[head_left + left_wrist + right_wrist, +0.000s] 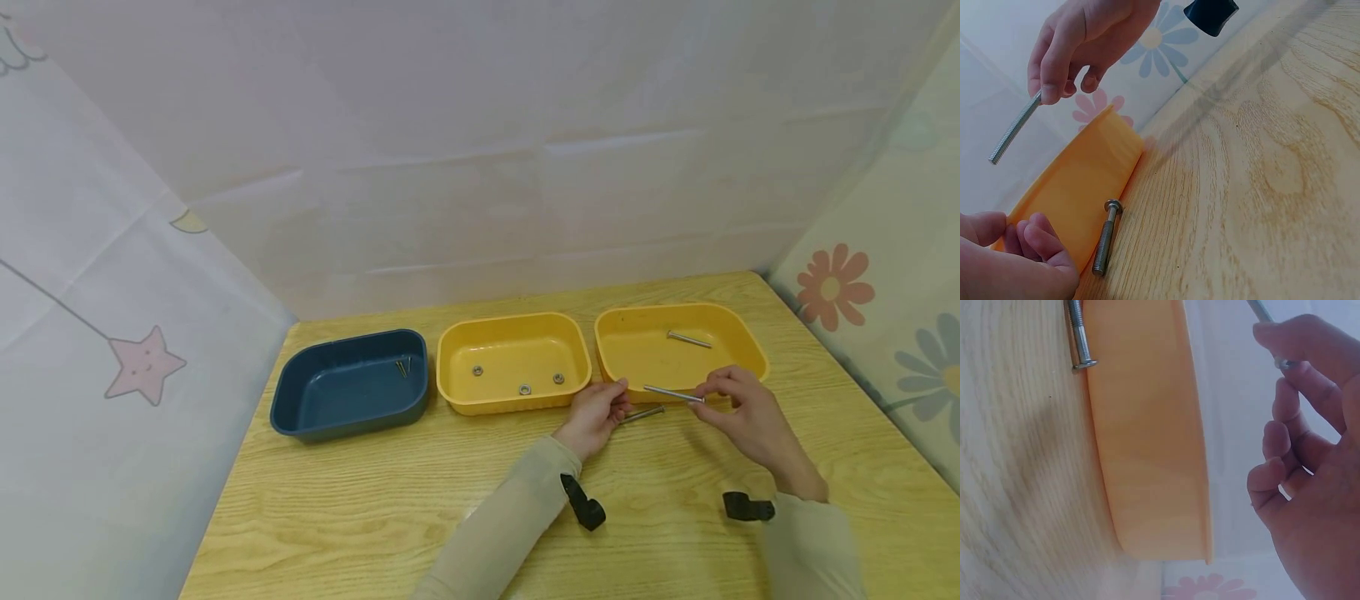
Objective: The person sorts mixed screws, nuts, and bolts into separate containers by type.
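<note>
My right hand [750,421] pinches a long silver bolt [670,392] near its head, between thumb and fingers. The bolt's threaded end points left, above the front rim of the right yellow tray [637,354]. With thumb and curled fingers, my left hand [591,419] grips that tray's rim at its front left corner. A second bolt [1104,237] lies on the table along the tray's front wall, close beside the left hand. Inside the tray, toward the back, rests another bolt [688,339].
The middle yellow tray [517,354] holds three nuts, one being a nut [525,389] near the front wall. Farther left stands a dark blue tray [337,396] with small brass-coloured screws [402,368]. All stand on a wood-grain table [337,508], with printed cloth behind and at both sides.
</note>
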`<action>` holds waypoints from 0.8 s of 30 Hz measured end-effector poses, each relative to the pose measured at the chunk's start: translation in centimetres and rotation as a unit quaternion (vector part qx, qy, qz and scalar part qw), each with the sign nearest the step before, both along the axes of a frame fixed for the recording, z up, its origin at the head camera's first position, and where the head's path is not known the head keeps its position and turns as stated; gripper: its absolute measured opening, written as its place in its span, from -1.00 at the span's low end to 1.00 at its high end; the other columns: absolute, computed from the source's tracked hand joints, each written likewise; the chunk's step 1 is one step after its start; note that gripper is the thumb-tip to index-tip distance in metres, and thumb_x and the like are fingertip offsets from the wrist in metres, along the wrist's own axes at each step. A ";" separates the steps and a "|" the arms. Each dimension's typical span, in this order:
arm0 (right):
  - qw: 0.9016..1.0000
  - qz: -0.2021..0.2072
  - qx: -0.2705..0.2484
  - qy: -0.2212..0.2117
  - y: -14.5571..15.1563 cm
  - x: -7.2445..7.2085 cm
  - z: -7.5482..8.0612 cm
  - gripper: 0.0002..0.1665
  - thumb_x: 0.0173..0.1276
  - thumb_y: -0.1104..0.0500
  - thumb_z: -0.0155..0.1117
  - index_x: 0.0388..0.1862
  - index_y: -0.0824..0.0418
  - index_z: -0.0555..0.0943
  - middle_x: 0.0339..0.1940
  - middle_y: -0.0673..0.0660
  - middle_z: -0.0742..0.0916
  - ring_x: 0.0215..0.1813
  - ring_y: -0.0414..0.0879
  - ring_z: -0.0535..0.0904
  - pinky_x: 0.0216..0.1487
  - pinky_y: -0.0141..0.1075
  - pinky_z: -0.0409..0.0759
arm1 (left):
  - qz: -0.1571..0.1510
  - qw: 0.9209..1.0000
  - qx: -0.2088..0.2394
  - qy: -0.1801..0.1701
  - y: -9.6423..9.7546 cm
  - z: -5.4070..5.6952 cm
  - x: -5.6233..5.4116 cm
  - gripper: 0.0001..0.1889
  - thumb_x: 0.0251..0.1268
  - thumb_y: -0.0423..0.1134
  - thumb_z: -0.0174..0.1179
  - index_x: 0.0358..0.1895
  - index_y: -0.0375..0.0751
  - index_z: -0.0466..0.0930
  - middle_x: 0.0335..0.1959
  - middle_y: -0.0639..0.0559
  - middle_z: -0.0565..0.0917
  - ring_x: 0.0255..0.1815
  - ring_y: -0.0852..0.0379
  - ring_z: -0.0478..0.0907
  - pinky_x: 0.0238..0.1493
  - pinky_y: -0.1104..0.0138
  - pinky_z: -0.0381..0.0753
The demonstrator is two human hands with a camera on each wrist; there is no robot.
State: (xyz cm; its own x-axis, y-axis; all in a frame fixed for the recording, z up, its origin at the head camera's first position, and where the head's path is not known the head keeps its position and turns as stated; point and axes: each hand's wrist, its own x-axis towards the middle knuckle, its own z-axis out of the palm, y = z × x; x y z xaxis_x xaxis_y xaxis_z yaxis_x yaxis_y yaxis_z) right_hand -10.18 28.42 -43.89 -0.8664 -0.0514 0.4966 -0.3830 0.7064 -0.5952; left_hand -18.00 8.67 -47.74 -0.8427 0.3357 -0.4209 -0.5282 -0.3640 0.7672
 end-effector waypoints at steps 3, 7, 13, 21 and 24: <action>1.000 -0.012 -0.005 0.001 0.0 -0.2 -0.4 -0.77 0.06 0.44 0.44 -0.39 0.15 0.68 -0.28 -0.05 0.53 -0.31 -0.23 0.25 -0.40 -0.41 0.16 | 0.000 1.000 -0.003 0.002 0.0 0.0 0.0 -0.91 0.35 -0.27 0.19 -0.31 -0.19 0.54 -0.45 0.05 0.54 -0.47 0.20 0.51 -0.41 0.48 0.46; 1.000 -0.028 -0.011 0.004 0.0 -0.6 -0.7 -0.81 0.07 0.43 0.43 -0.40 0.17 0.68 -0.29 -0.03 0.54 -0.34 -0.20 0.25 -0.41 -0.40 0.16 | -0.001 1.000 -0.003 0.002 0.0 0.0 0.0 -0.91 0.35 -0.27 0.19 -0.32 -0.19 0.54 -0.45 0.05 0.54 -0.47 0.20 0.51 -0.40 0.48 0.46; 0.998 -0.054 -0.014 -0.002 -0.4 -1.1 -1.1 -0.88 0.11 0.39 0.43 -0.40 0.23 0.69 -0.28 0.08 0.56 -0.31 -0.16 0.29 -0.36 -0.40 0.18 | -0.001 1.000 -0.004 0.005 0.0 0.0 0.0 -0.91 0.35 -0.27 0.19 -0.32 -0.19 0.55 -0.45 0.05 0.54 -0.47 0.20 0.51 -0.41 0.48 0.46; 0.997 -0.073 -0.010 -0.024 -0.8 -1.8 -1.5 -0.93 0.13 0.36 0.41 -0.38 0.28 0.69 -0.27 0.15 0.57 -0.18 -0.18 0.34 -0.19 -0.29 0.31 | -0.001 1.000 -0.002 0.005 0.0 0.0 0.0 -0.91 0.35 -0.28 0.19 -0.32 -0.19 0.55 -0.45 0.05 0.54 -0.47 0.21 0.50 -0.41 0.48 0.45; 0.996 -0.080 -0.008 -0.038 -1.0 -2.1 -1.6 -0.93 0.15 0.34 0.41 -0.36 0.28 0.69 -0.26 0.17 0.56 -0.16 -0.13 0.34 -0.16 -0.26 0.31 | 0.000 1.000 -0.003 0.005 0.0 0.1 0.0 -0.92 0.35 -0.28 0.19 -0.32 -0.19 0.55 -0.46 0.05 0.54 -0.48 0.21 0.51 -0.42 0.48 0.45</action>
